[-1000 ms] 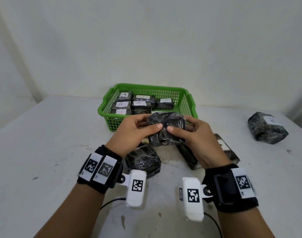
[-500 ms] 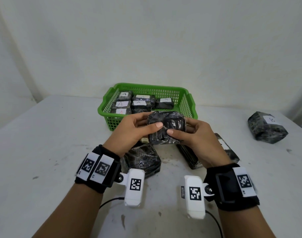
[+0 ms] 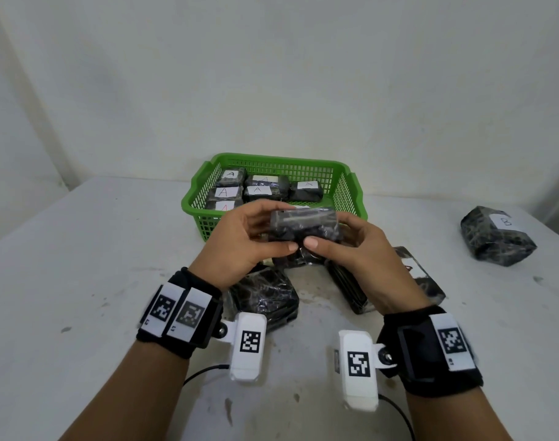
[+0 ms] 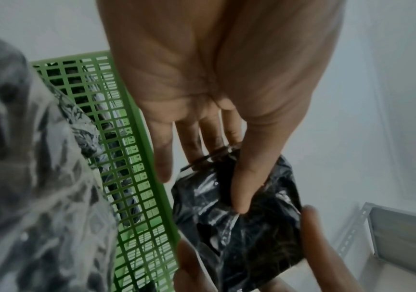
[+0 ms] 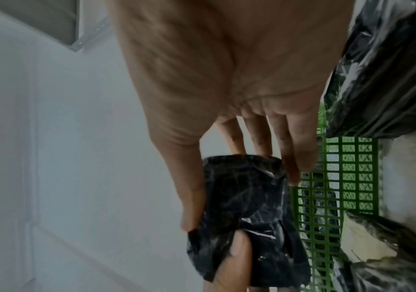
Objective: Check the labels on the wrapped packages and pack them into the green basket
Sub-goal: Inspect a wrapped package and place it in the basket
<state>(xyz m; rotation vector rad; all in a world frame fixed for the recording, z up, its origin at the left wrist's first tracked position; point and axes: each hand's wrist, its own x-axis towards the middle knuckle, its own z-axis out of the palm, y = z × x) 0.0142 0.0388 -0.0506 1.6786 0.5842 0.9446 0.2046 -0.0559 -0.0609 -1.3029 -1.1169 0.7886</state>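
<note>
From the head view, my left hand and right hand pinch one wrapped package at its ends, raised just before the green basket at twelve o'clock, tilted so I can hunt for its label. My left wrist view shows no label on this face. My right wrist view shows only black wrap.

White paper labels on the black plastic-wrapped packages in the green plastic mesh basket each read "A": five in black handwriting, and one at the near left in red, partly hidden. The separate black-wrapped package at far right carries a white label reading "B".
</note>
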